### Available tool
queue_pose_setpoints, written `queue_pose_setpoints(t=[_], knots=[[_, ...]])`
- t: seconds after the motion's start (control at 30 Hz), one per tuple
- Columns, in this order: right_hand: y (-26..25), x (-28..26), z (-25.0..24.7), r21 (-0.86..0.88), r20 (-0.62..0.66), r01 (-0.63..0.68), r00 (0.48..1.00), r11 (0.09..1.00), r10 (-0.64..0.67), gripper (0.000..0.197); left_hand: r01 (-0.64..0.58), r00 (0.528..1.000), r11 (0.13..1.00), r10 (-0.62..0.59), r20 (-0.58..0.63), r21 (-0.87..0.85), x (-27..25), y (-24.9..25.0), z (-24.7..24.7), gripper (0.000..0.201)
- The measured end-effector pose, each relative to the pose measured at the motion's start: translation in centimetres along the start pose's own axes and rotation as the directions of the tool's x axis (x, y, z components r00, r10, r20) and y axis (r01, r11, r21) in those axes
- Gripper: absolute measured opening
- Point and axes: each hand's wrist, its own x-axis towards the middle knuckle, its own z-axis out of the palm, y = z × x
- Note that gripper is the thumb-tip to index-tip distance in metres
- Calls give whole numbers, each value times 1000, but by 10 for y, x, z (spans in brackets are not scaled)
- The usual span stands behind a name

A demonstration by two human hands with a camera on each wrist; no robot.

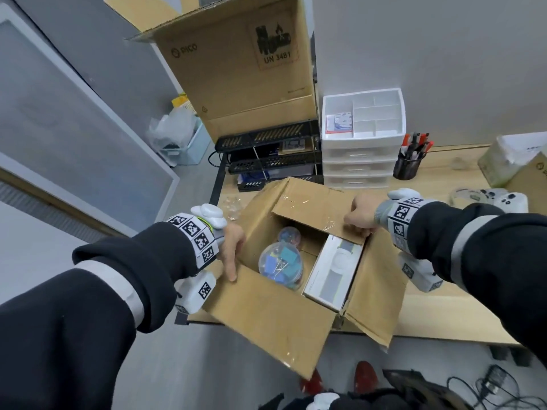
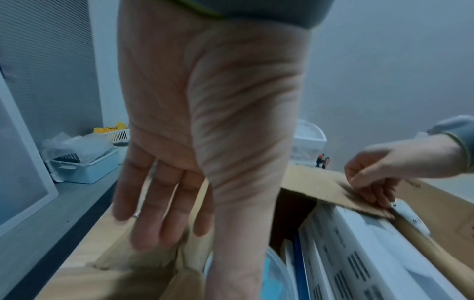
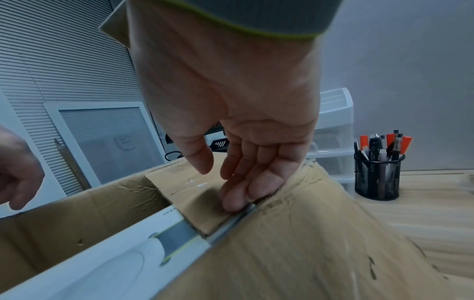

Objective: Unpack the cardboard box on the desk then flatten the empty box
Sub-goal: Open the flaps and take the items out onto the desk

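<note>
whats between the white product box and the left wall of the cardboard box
Head view: two clear round tubs, a large one of coloured clips and a smaller one behind it, lie between the white product box and the cardboard box's left wall.

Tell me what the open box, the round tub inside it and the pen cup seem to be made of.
The open box: brown corrugated cardboard, matte, creased, with shiny clear tape remnants. The round tub: probably clear plastic, glossy, since coloured pieces show through its lid. The pen cup: black mesh, likely metal, because you can see through its fine grid.

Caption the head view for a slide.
Both hands, left hand and right hand, spread the cardboard box flaps.
</note>
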Motion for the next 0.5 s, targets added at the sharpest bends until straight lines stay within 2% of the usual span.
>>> queue_pose_setpoints(t=[0.1,0.2,0.37,0.5], knots=[[4,1,5,81,24,-2,1000,997,0,28,-61,996,998,60,-69,-2,9,8,6,75],[6,0,7,134,69,-5,998,991,-4,30,-141,989,990,142,-39,23,15,25,4,62],[9,-1,12,192,123,3,992,981,-27,31,-206,977,933,212,12,296,30,66,15,62],[10,0,13,244,150,12,987,970,-50,30,-186,980,919,149,130,347,37,90,19,26]])
